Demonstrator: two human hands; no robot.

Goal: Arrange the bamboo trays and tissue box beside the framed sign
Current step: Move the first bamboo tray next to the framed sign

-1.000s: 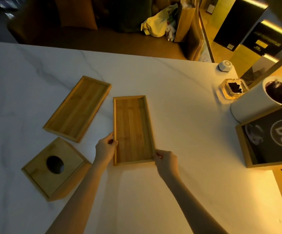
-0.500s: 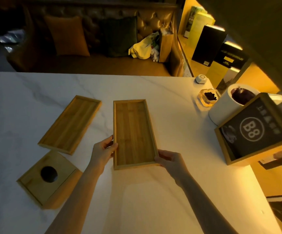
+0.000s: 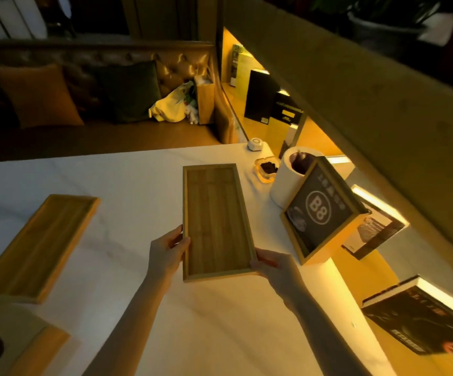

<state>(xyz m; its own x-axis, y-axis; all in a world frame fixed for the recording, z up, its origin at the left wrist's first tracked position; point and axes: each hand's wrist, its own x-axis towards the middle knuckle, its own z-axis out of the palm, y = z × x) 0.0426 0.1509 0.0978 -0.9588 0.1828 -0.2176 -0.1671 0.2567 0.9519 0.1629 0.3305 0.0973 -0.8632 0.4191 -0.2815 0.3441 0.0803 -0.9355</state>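
Observation:
A long bamboo tray [image 3: 214,221] is held over the white marble table [image 3: 138,180], lengthwise away from me. My left hand [image 3: 167,253] grips its near left edge and my right hand [image 3: 272,267] grips its near right corner. The framed sign [image 3: 320,210], black with "B8" in a bamboo frame, stands just right of the tray. A second bamboo tray [image 3: 38,245] lies flat at the left. The bamboo tissue box [image 3: 5,346], with a round hole on top, sits at the bottom left corner, partly cut off by the frame edge.
Behind the sign stand a white paper roll [image 3: 287,183], a glass ashtray [image 3: 266,169] and a small white device [image 3: 255,143]. Books or menus [image 3: 420,318] lie at the right edge. A leather sofa [image 3: 98,85] with cushions runs along the table's far side.
Both hands have carried the tray up and to the right, closer to the framed sign. The view has tilted up, so the second tray and tissue box sit lower left.

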